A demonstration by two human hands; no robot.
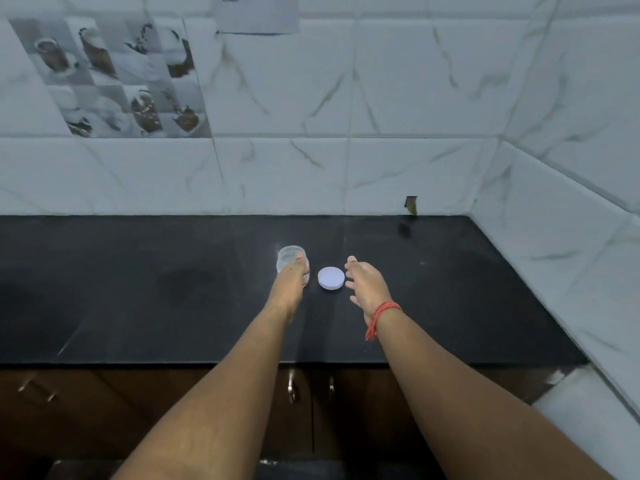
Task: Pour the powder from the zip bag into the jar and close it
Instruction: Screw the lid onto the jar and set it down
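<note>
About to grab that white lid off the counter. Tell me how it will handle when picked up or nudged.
The white lid looks like a thin flat plastic disc, so it is probably light and stiff. Lying flat on the smooth black counter, it would likely slide rather than roll. Its low edge may be hard to pinch; the right hand, open beside it, might need to tip it up.

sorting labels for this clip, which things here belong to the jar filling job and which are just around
Job: clear jar, held by the left hand; white lid lying off the jar beside it; right hand open near the lid.
Around: black counter, tiled wall, cabinet handles. No zip bag visible.
</note>
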